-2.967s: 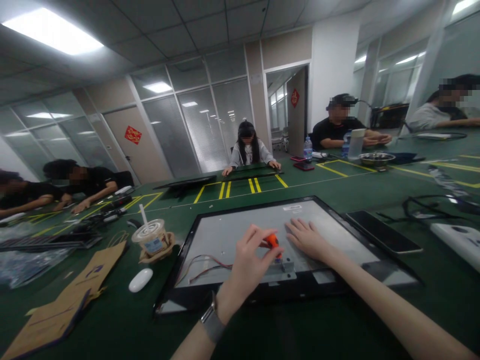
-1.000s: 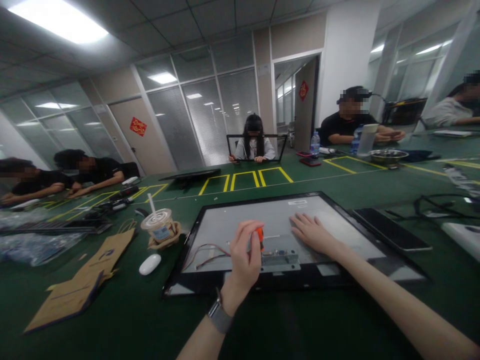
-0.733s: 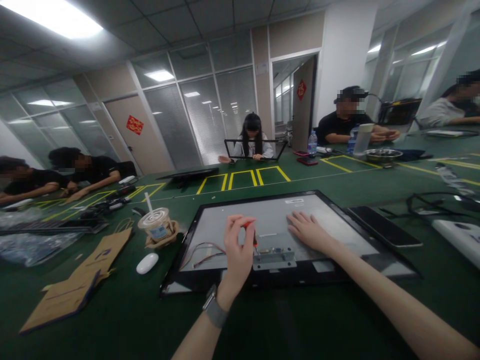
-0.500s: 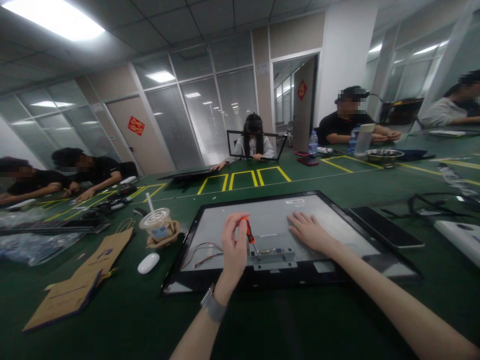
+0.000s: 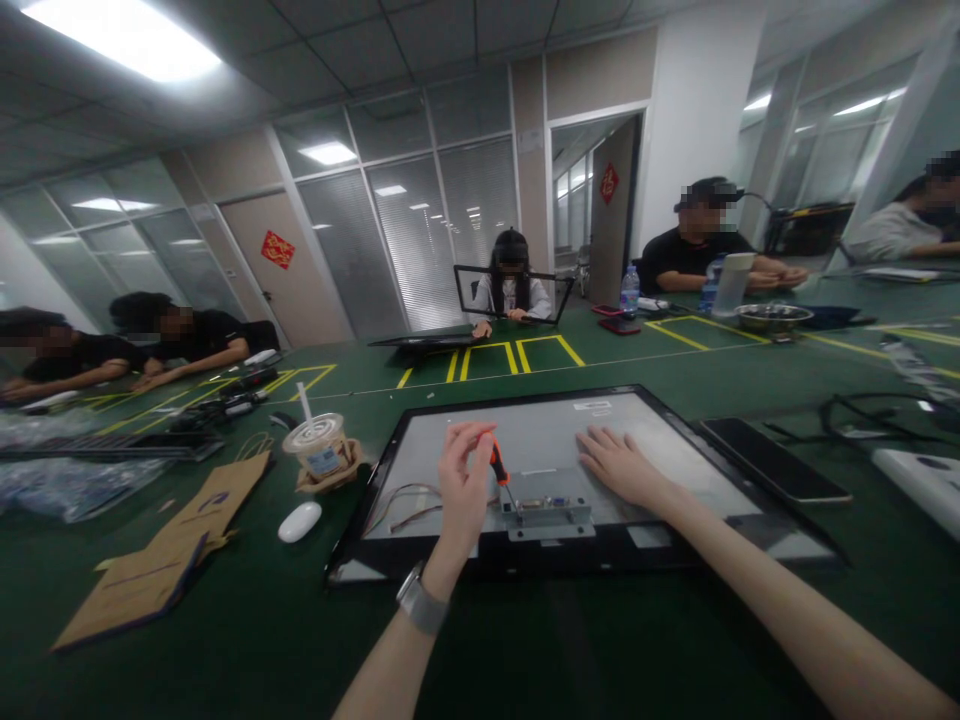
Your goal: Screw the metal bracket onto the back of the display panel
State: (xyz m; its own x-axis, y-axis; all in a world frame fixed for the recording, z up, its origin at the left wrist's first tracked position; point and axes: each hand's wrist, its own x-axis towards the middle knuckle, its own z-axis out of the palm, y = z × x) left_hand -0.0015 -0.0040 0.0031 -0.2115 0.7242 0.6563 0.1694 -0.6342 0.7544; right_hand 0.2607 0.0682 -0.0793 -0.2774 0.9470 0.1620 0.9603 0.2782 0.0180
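Observation:
In front of me a display panel (image 5: pixel 540 440) with a black frame lies flat on the green table, its grey back facing up. My left hand (image 5: pixel 465 480) grips an orange-and-black screwdriver (image 5: pixel 498 462) by the handle. The shaft slants down to the left end of a metal bracket (image 5: pixel 551 515) with connector ports near the panel's front edge. Whether the tip sits in a screw is too small to tell. My right hand (image 5: pixel 619 462) rests flat on the panel, fingers spread. Thin wires (image 5: pixel 412 500) lie on the panel left of my left hand.
Left of the panel are an iced drink cup (image 5: pixel 319 445), a white mouse (image 5: pixel 300 522) and a flattened paper bag (image 5: pixel 172 550). A black phone-like slab (image 5: pixel 776 458) lies at the right. Across the table a person holds a black frame (image 5: pixel 517 318); other people sit at both sides.
My left hand has shifted slightly with the screwdriver, while my right hand stays on the panel. Across the table, the person's hand and a dark flat panel have moved right.

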